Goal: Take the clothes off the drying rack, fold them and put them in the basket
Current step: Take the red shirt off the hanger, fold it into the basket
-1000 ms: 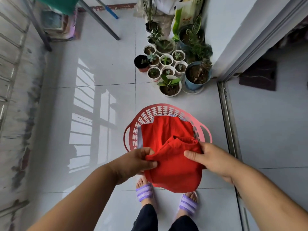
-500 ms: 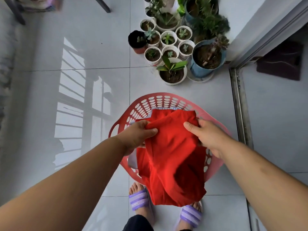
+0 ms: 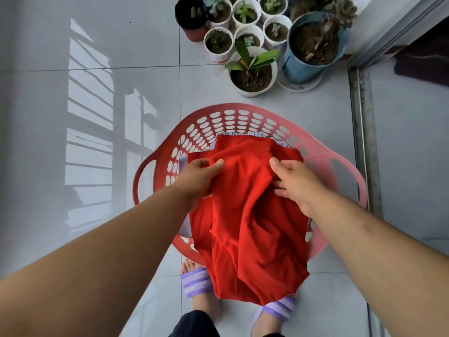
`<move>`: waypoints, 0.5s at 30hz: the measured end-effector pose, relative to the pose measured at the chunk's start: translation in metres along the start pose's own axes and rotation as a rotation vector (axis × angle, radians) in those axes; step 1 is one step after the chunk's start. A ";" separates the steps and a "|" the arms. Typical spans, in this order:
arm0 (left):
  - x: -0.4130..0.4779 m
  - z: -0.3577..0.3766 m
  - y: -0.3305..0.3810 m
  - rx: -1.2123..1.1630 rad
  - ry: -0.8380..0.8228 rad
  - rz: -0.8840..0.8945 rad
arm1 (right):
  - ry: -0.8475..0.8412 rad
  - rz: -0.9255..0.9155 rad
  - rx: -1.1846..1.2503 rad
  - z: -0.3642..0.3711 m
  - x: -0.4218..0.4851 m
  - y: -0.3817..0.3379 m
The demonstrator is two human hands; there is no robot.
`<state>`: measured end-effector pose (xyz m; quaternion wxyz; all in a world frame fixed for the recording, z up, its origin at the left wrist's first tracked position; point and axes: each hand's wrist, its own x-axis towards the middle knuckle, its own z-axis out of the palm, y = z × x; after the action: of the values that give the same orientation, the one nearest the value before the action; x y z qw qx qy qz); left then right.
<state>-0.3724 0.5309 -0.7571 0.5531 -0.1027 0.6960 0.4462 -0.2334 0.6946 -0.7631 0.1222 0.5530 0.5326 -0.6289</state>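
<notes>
Grey tiled floor point(image 3: 97, 166), with window light falling across it.
- Your left hand point(image 3: 201, 178): pinches the upper left edge of the red garment point(image 3: 245, 220), thumb on top.
- Your right hand point(image 3: 294, 183): grips the upper right, thumb on top and fingers curled into the cloth.
- Red garment: rumpled, its top over the pink basket point(image 3: 345, 166). Its lower end hangs past the near rim, above your purple slippers point(image 3: 195, 282).
- Lilac cloth point(image 3: 182, 164): in the basket, under the red.
- Plant pots point(image 3: 252, 79): clustered beyond the basket.
</notes>
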 end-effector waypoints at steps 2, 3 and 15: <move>0.000 0.002 -0.010 -0.059 -0.024 -0.031 | 0.086 -0.001 -0.050 0.003 -0.012 0.013; -0.003 0.004 -0.014 -0.064 -0.019 -0.048 | 0.121 -0.021 -0.086 0.004 -0.021 0.018; -0.019 0.012 -0.028 0.135 0.153 0.099 | 0.273 -0.103 -0.431 0.024 -0.105 0.059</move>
<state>-0.3395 0.5167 -0.7546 0.4813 -0.0644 0.7687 0.4163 -0.1659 0.6054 -0.7121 0.1320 0.5663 0.6933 -0.4257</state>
